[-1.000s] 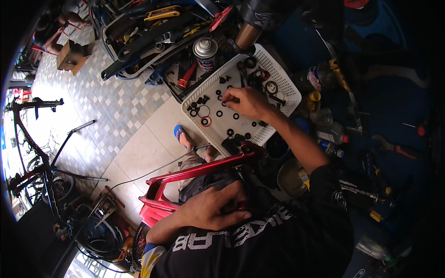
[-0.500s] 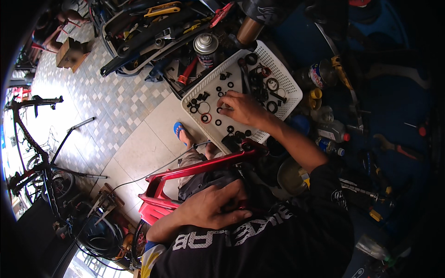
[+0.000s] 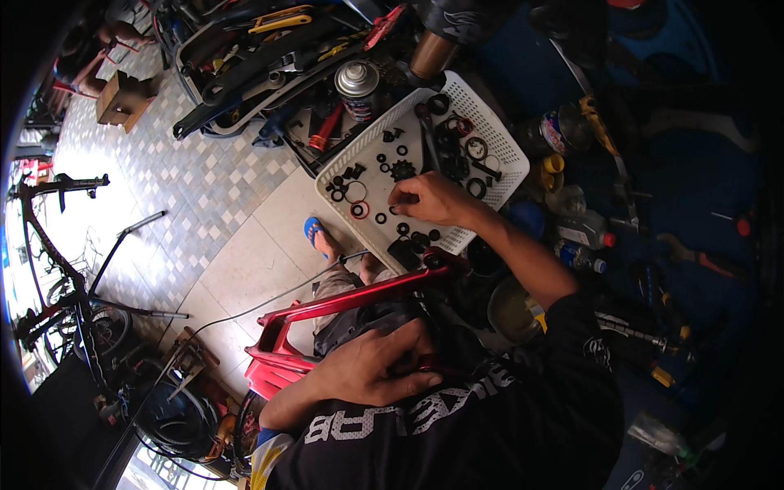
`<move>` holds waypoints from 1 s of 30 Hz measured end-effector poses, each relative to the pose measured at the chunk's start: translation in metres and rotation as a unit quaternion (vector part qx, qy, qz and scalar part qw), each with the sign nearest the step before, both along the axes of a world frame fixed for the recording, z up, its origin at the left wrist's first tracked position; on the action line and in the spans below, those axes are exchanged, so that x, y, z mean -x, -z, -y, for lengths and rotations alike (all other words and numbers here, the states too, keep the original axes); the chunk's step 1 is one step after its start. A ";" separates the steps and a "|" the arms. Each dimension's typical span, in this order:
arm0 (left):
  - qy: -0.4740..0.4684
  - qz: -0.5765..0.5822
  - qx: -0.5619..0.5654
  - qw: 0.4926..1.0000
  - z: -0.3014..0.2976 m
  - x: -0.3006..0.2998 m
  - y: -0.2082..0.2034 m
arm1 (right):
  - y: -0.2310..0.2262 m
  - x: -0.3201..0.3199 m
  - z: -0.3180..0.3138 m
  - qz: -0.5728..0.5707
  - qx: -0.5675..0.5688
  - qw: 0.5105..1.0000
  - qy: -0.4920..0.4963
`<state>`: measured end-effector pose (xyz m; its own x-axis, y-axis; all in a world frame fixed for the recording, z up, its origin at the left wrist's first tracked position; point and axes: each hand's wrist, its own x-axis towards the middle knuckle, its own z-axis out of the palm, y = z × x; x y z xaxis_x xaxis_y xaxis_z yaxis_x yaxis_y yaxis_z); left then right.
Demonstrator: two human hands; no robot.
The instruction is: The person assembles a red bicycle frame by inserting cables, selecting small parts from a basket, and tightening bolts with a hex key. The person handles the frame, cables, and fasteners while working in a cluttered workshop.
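Observation:
A red bicycle frame part [image 3: 347, 300], a forked piece, lies across my lap. My left hand [image 3: 376, 363] is closed round a red portion of it close to my shirt; the palm hides most of what the fingers hold. My right hand [image 3: 433, 198] reaches into a white plastic basket [image 3: 359, 144], its fingers curled and pinched at a small black ring [image 3: 394, 210]. Around the fingertips lie more black rings, a toothed black part [image 3: 402, 170] and a red-edged ring [image 3: 359, 210]. Bigger rings [image 3: 476, 148] sit on the basket's far right side.
A spray can [image 3: 357, 88] and a heap of tools [image 3: 269, 69] are beyond the basket. Bottles [image 3: 586, 229] and a bowl [image 3: 510, 312] stand to the right. Bicycle frames [image 3: 65, 269] are at left, with a cable [image 3: 269, 304] across the floor. Another person [image 3: 82, 61] sits far left.
My right hand has drawn slightly toward me inside the basket, and a small black ring has shifted with its fingertips. The toothed part has come into sight. My left hand stays put.

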<state>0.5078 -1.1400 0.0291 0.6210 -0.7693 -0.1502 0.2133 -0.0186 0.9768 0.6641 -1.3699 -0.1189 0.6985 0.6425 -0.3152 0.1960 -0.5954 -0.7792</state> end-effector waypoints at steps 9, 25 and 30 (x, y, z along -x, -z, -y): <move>-0.010 0.010 0.001 1.000 0.002 0.005 0.003 | -0.014 -0.040 0.046 0.243 0.150 0.956 0.067; -0.045 0.044 0.009 0.998 0.000 0.005 0.008 | -0.037 -0.033 0.066 0.195 0.226 0.954 0.026; -0.048 0.041 0.008 0.998 -0.001 0.002 0.007 | -0.028 -0.011 0.060 0.156 0.310 0.938 0.025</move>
<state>0.5061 -1.1394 0.0224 0.7012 -0.7079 -0.0842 0.1327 0.0136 0.9911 0.6756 -1.4297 -0.0911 0.8438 0.3672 -0.3914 0.3163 -0.9294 -0.1900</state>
